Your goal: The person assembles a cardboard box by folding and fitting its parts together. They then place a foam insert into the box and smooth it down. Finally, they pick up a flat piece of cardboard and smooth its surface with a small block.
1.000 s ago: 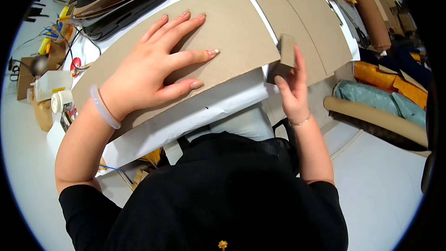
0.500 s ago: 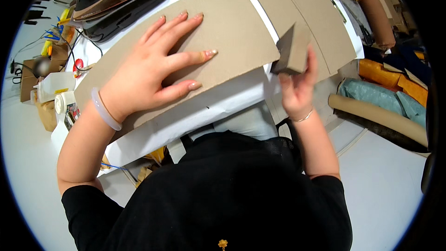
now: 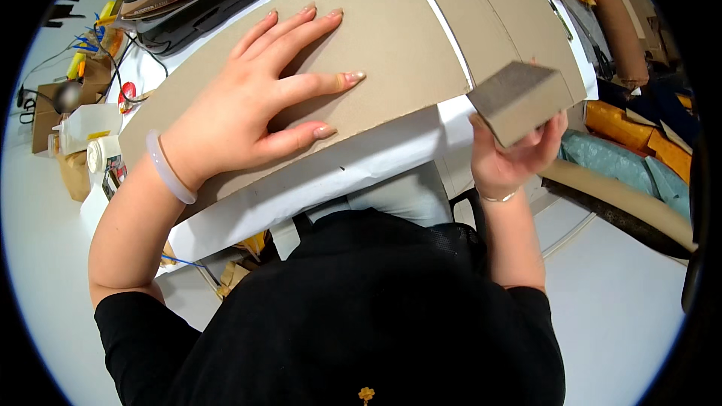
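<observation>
My left hand [image 3: 244, 101] lies flat with its fingers spread on a large curved-edged sheet of grey-brown cardboard [image 3: 398, 37], pressing it against the table. My right hand [image 3: 508, 165] grips a rectangular sanding block [image 3: 519, 101] from below, its darker face turned upward. The block is at the sheet's right corner, beyond its near edge; whether they touch I cannot tell. A second cardboard sheet [image 3: 500, 7] with a curved line across it lies to the right, a narrow white gap between the two.
A dark clothes iron [image 3: 203, 0] stands at the back left. White paper [image 3: 331, 154] covers the table and hangs over its front edge. Bottles and a white-capped jar [image 3: 101, 154] are at the left. Scissors [image 3: 599, 60], rolls and a teal bundle [image 3: 624, 165] are at the right.
My right hand has moved right with the sanding block and turned it, so its dark face now shows on top. My left hand stays spread on the cardboard; the whole view has shifted slightly.
</observation>
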